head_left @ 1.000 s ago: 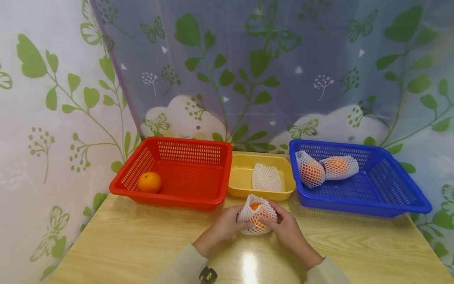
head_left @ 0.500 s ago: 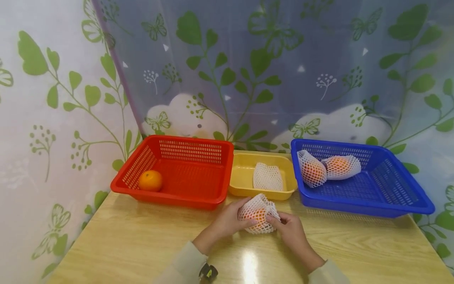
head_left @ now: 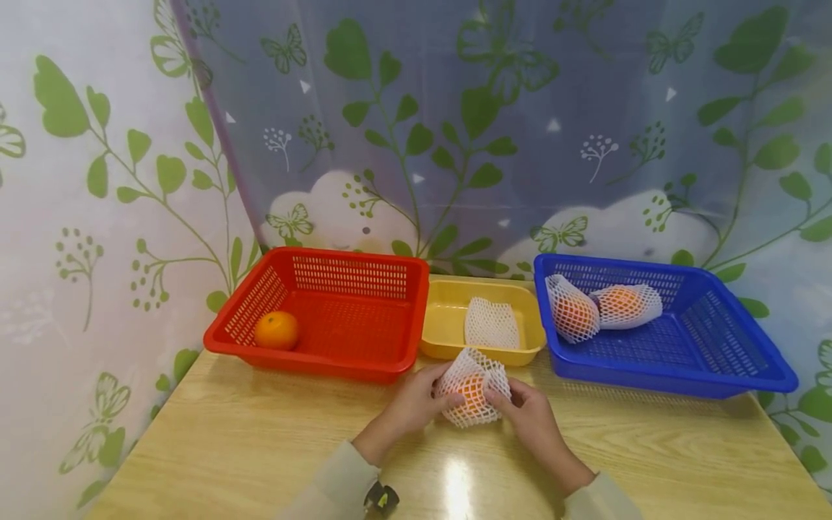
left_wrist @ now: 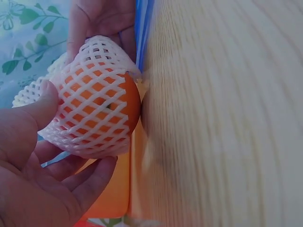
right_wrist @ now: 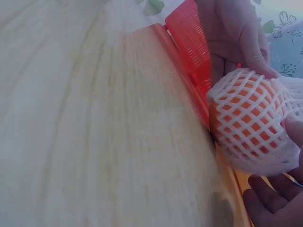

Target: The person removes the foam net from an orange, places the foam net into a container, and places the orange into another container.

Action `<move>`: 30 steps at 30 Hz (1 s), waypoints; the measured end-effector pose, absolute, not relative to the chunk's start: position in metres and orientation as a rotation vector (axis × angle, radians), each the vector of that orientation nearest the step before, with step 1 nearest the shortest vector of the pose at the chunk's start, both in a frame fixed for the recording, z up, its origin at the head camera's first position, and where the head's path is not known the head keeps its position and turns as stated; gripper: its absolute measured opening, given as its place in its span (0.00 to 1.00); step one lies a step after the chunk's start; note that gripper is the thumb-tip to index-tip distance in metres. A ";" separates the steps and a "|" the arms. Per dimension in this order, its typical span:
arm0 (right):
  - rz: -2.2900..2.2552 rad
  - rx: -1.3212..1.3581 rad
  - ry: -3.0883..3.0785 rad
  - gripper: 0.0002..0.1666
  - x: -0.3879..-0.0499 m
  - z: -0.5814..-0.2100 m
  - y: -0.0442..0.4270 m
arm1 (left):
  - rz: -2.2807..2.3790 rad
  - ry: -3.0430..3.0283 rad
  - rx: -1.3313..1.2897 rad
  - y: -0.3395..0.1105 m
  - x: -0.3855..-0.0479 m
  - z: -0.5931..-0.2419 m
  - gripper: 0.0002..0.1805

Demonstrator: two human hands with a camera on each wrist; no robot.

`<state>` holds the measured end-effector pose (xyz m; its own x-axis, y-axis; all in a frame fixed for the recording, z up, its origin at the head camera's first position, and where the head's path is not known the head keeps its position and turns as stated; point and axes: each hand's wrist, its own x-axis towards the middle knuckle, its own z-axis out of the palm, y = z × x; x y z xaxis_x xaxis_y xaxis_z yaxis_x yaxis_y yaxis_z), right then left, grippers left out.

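An orange (head_left: 472, 394) in a white foam net sleeve (head_left: 477, 362) is held near the table's middle, in front of the yellow tray. My left hand (head_left: 416, 399) grips its left side, the thumb lying across the front of the mesh. From the right, my right hand (head_left: 529, 413) holds the sleeve with thumb and fingers. In the left wrist view, bare peel (left_wrist: 134, 105) shows at the lower end, beyond the edge of the net. The mesh end stands loose above the fruit. Parts of both hands' fingers are hidden behind it.
A red basket (head_left: 364, 372) at the left holds a bare orange (head_left: 276, 331). One flat foam sleeve (head_left: 491, 323) lies in the yellow tray (head_left: 442, 352). The blue basket (head_left: 702, 379) at the right contains two netted oranges (head_left: 575, 318). A patterned curtain (head_left: 416, 144) hangs behind.
Both hands have kept hold of the netted orange and shifted their fingers on it. The sleeve's upper end has drawn up and closed over more of the fruit. The baskets stay put.
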<state>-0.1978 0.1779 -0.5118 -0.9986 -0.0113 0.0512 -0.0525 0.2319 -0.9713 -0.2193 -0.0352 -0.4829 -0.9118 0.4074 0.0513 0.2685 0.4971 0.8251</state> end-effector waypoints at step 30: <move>1.857 0.223 -2.498 0.18 -0.193 -0.485 0.173 | 1.501 2.537 0.522 -0.030 -0.215 -0.486 0.23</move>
<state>-0.1926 0.1725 -0.4853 -0.9896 -0.1022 0.1016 -0.1267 0.2817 -0.9511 -0.2148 -0.0298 -0.4856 -0.9285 0.3679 0.0493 0.2204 0.4396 0.8707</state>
